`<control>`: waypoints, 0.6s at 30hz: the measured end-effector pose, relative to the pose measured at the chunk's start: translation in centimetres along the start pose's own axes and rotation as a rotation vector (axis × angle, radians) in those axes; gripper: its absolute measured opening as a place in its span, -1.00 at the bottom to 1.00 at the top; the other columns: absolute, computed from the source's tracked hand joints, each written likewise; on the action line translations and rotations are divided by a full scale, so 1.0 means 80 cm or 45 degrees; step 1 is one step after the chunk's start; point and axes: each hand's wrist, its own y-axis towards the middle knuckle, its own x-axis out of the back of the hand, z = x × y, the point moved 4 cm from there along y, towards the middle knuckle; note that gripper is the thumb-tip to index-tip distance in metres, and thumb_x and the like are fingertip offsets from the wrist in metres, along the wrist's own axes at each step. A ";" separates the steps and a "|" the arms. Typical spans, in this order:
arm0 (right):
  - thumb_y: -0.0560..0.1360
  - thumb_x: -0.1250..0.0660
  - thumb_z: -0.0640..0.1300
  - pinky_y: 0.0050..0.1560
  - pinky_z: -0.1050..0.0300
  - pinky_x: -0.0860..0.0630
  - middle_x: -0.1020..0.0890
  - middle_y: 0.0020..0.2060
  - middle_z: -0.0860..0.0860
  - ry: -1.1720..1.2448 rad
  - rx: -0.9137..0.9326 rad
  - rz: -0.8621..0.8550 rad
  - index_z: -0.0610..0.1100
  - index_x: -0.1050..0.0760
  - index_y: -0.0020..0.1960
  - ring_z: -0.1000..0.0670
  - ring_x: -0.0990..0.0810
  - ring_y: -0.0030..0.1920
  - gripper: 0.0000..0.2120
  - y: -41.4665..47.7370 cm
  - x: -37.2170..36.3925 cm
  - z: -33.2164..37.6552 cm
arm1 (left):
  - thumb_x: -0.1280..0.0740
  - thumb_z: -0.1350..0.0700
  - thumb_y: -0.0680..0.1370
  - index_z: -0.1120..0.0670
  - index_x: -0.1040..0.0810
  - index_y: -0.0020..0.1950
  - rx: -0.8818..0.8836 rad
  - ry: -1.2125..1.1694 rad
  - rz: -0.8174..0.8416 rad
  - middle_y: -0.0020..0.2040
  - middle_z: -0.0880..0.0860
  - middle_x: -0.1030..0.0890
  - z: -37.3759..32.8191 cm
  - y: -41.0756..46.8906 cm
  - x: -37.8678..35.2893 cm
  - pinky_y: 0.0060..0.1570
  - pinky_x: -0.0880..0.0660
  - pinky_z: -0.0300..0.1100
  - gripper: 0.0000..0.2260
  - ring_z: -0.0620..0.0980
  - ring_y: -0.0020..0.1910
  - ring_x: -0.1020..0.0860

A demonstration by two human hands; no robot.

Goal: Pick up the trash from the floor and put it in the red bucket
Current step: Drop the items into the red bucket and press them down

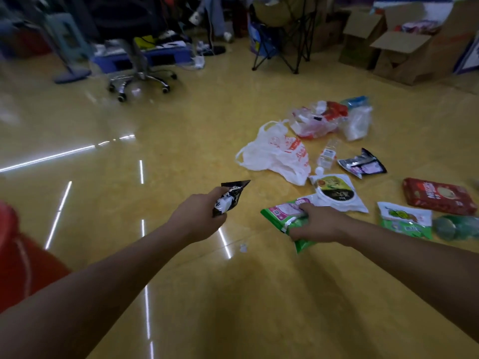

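Note:
My left hand (198,216) grips a black and white wrapper (229,196) above the yellow floor. My right hand (315,224) grips a green and pink packet (283,212). The red bucket (15,252) shows partly at the left edge, below my left forearm. Trash lies on the floor to the right: a white plastic bag (274,154), a clear bottle (328,155), a white pouch with a dark round print (337,193), a black and purple wrapper (363,164), a red packet (438,199) and a green and white packet (404,220).
A clear bag with red contents (315,119) and a crumpled clear plastic (359,121) lie further back. An office chair (140,73), a folding chair (282,35) and open cardboard boxes (404,47) stand at the back. A green bottle (456,228) lies at the right edge.

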 end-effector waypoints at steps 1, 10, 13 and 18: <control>0.28 -0.43 0.22 0.06 0.03 -0.59 -0.55 0.10 0.00 -0.002 0.031 -0.004 0.03 -0.30 0.40 0.01 -0.55 0.02 -0.24 0.000 0.001 0.018 | -0.30 0.01 0.52 -0.13 -0.27 0.46 0.015 0.007 -0.021 -0.02 0.05 -0.64 0.011 -0.010 0.013 -0.21 -0.55 -0.07 -0.49 0.04 -0.19 -0.53; 0.32 -0.42 0.19 0.01 0.09 -0.58 -0.54 0.06 0.00 -0.015 0.265 -0.039 0.03 -0.30 0.41 0.04 -0.53 -0.01 -0.28 -0.007 -0.001 0.168 | -0.30 0.00 0.53 -0.12 -0.27 0.45 0.171 0.062 -0.226 0.04 0.03 -0.64 0.097 -0.104 0.122 -0.20 -0.53 -0.10 -0.50 0.05 -0.10 -0.55; 0.34 -0.42 0.19 -0.10 0.17 -0.55 -0.54 0.05 0.01 -0.046 0.353 -0.055 0.04 -0.30 0.41 0.06 -0.52 -0.04 -0.29 -0.014 -0.003 0.217 | -0.30 -0.01 0.53 -0.12 -0.25 0.46 0.212 0.059 -0.292 0.08 0.04 -0.63 0.118 -0.135 0.155 -0.13 -0.57 -0.04 -0.49 0.06 -0.05 -0.58; 0.36 -0.42 0.19 0.02 0.11 -0.56 -0.54 0.06 0.00 -0.012 0.468 -0.051 0.04 -0.32 0.39 0.01 -0.54 0.01 -0.33 -0.029 -0.013 0.295 | -0.32 -0.02 0.54 -0.11 -0.25 0.47 0.233 0.106 -0.410 0.11 0.06 -0.63 0.145 -0.183 0.206 -0.11 -0.56 -0.06 -0.48 0.06 -0.03 -0.59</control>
